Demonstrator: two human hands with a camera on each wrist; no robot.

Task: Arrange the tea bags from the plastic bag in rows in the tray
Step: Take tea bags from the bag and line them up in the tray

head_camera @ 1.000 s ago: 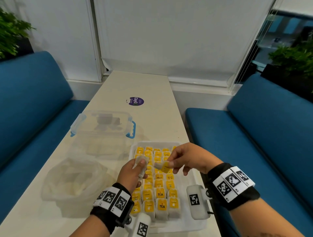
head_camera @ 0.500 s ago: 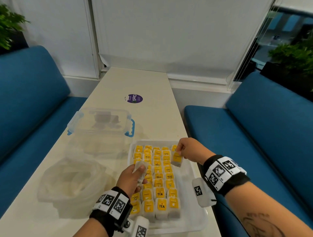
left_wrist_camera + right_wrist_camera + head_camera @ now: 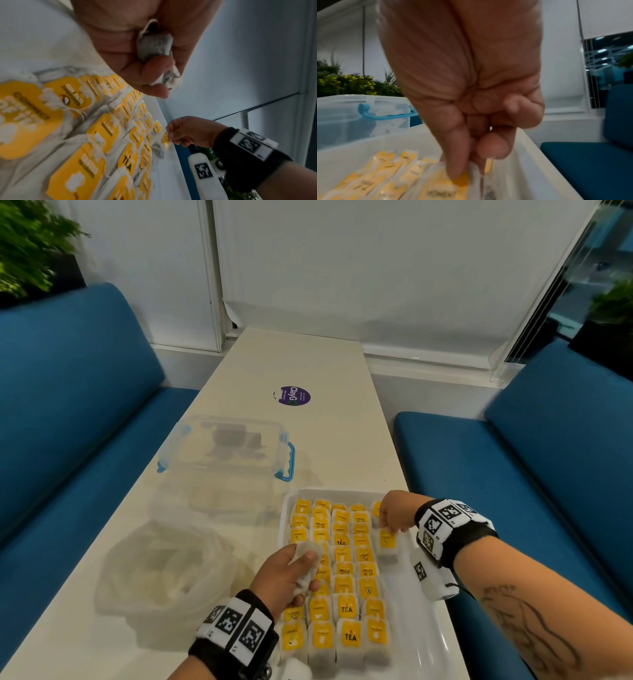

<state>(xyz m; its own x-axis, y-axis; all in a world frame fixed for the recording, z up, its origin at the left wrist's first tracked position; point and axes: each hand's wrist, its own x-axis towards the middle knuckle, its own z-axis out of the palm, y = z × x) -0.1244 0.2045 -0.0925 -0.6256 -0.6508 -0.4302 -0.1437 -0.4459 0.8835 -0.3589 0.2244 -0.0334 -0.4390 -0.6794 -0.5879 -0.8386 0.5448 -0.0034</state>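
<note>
A white tray (image 3: 424, 642) at the table's near right holds several rows of tea bags (image 3: 344, 573) with yellow tags. My right hand (image 3: 394, 517) is at the tray's far right corner, pinching the top of one tea bag (image 3: 387, 542) that lies in a new column on the right; the same bag (image 3: 164, 139) shows in the left wrist view. My left hand (image 3: 291, 573) hovers over the left columns, its fingers curled round a bunch of white tea bags (image 3: 306, 556), also seen as grey bags (image 3: 154, 47) in the palm. The crumpled clear plastic bag (image 3: 164, 570) lies left of the tray.
A clear lidded box (image 3: 226, 453) with blue clips stands behind the plastic bag. A purple sticker (image 3: 293, 396) marks the table further back. Blue benches (image 3: 513, 474) flank the table on both sides. The tray's right edge is close to the table edge.
My right hand carried a tea bag from the tray's middle to its far right corner and lowered it into the right column. The left hand stayed put with its bags.
</note>
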